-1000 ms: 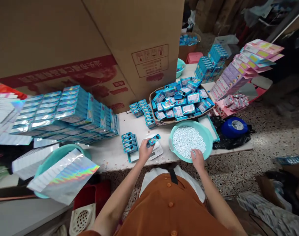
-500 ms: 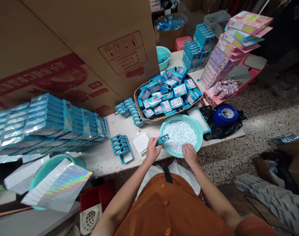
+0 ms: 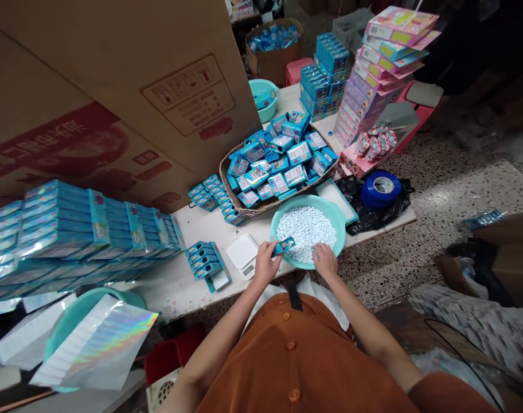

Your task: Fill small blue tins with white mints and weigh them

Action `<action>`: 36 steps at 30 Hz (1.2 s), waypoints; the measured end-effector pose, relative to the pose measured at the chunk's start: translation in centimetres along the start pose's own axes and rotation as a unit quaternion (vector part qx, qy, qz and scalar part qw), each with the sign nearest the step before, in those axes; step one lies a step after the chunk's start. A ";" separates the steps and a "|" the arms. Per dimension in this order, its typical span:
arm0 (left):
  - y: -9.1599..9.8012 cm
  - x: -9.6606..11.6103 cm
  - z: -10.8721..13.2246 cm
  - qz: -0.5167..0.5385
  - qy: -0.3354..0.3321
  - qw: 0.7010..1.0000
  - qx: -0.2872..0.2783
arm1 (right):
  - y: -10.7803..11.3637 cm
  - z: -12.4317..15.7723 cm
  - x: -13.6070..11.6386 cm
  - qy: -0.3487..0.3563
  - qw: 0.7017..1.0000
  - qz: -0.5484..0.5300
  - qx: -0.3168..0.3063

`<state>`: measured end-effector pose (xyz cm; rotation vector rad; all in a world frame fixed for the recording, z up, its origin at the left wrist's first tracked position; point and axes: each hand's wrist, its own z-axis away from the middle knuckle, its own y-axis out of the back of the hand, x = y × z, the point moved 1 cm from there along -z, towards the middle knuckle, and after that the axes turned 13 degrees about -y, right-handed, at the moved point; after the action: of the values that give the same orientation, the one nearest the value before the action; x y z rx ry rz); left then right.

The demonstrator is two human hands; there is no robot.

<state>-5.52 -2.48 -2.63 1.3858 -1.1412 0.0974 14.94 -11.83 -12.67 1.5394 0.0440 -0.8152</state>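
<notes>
- Two bare hands, the left hand (image 3: 265, 265) and the right hand (image 3: 325, 261), close together at the near edge of a long white table (image 3: 158, 292).
- Left hand: fingers clenched around a small flat turquoise case (image 3: 284, 245), now over the rim of a round pale-teal plastic basin (image 3: 307, 201) and no longer above the scale, the clearest recent change.
- Right hand: fingertips (image 3: 317, 250) down among small round white tablets (image 3: 307, 232) in the basin; any grip on them impossible to tell.
- Case and tablets side by side, with the case's opening too small to make out.
- At 10 o'clock from the hands, just beside them: a white digital kitchen scale (image 3: 242, 251), untouched, and beyond it four turquoise cases in a row (image 3: 203, 261).
- At 12 o'clock: an oval woven basket (image 3: 223, 172) heaped with turquoise cardboard boxes.
- At 2 o'clock: a blue roll of packing tape (image 3: 379, 189) on a black plastic bag (image 3: 356, 215).
- At 9 o'clock: long stacks of shiny turquoise boxes (image 3: 59, 223).
</notes>
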 end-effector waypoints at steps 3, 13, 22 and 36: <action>-0.2 -0.5 0.5 0.002 0.015 1.000 0.015 | 0.0 0.0 0.0 0.004 1.000 0.000 0.000; 0.4 0.4 1.2 0.024 0.071 0.992 0.097 | -0.1 -0.2 0.2 0.011 1.000 0.010 -0.002; 0.9 0.2 1.6 0.018 0.085 0.994 0.061 | -0.2 -0.2 0.0 0.012 1.000 0.024 0.001; 1.9 -0.8 3.7 0.071 0.086 0.989 0.100 | -1.0 0.6 -0.9 -0.059 0.998 0.032 -0.001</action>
<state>-9.26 -4.48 -2.67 1.4408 -1.1067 0.4361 13.50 -11.84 -12.99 1.4807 -0.0921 -0.8533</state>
